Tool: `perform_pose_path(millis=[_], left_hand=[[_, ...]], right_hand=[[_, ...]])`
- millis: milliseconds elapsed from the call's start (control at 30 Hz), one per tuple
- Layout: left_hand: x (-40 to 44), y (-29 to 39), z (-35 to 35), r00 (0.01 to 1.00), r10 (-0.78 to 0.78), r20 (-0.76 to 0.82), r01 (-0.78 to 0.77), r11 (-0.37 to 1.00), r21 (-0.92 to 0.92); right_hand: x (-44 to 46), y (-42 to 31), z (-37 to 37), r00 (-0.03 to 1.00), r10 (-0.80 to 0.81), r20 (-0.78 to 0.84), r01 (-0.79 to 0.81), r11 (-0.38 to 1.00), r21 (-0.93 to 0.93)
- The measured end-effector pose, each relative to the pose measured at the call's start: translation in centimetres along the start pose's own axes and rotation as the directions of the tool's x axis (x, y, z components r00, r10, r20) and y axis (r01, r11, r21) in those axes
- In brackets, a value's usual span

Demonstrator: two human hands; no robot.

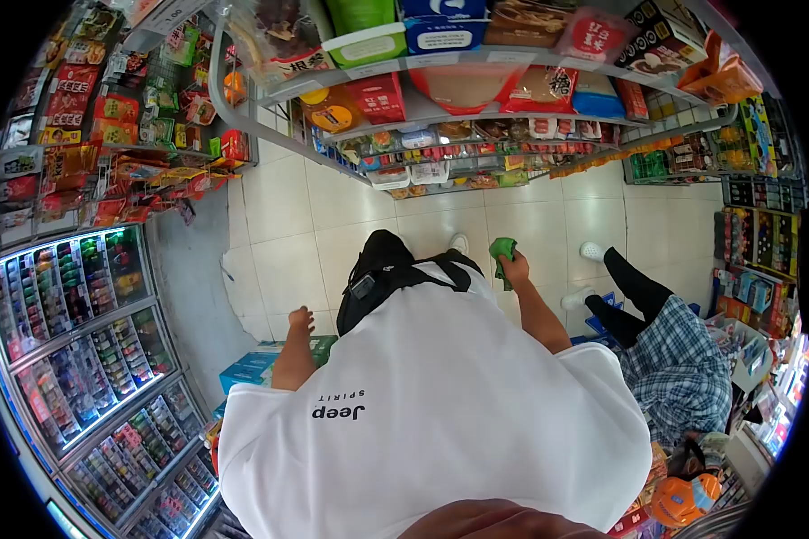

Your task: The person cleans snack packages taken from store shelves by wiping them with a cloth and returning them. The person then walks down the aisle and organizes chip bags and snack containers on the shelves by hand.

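Head view, right hand [516, 269]: fingers closed around a soft green bundle [502, 248], which juts ahead of them.
Left hand [300, 318]: fingers loosely parted, apparently holding nothing.
Stocked rack [395, 66]: ahead of both hands' fingers, untouched.
Done: bundle gripped.
Left: cannot tell.

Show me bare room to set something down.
Tiled floor is bare between the left hand and the rack ahead, and between the green item in the right hand and the other person's shoes. It is crowded on the rack, its shelves packed with goods.
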State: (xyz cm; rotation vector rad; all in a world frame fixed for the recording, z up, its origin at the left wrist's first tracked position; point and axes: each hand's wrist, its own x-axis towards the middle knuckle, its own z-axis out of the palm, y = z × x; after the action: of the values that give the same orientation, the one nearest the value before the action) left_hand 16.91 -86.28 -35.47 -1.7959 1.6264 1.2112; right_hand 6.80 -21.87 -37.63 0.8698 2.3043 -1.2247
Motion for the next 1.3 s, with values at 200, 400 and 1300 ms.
perform_pose_path(millis=[200, 400, 1300], left_hand=[[4.8, 2.8, -3.1, 0.993, 0.081, 0.089, -0.086, 0.995, 0.057], [12.6, 19.6, -0.6, 0.789, 0.475, 0.389, -0.604, 0.715, 0.352], [10.1, 33.7, 7.5, 0.639, 0.183, 0.747, -0.621, 0.696, 0.360]], right_hand=[[-0.6, -6.5, 5.5, 0.997, 0.019, -0.072, -0.024, 0.998, -0.065], [-7.2, -14.2, 15.0, 0.958, 0.074, -0.277, -0.098, 0.992, -0.076], [-25.6, -5.0, 28.4, 0.709, 0.562, -0.425, -0.483, 0.827, 0.288]])
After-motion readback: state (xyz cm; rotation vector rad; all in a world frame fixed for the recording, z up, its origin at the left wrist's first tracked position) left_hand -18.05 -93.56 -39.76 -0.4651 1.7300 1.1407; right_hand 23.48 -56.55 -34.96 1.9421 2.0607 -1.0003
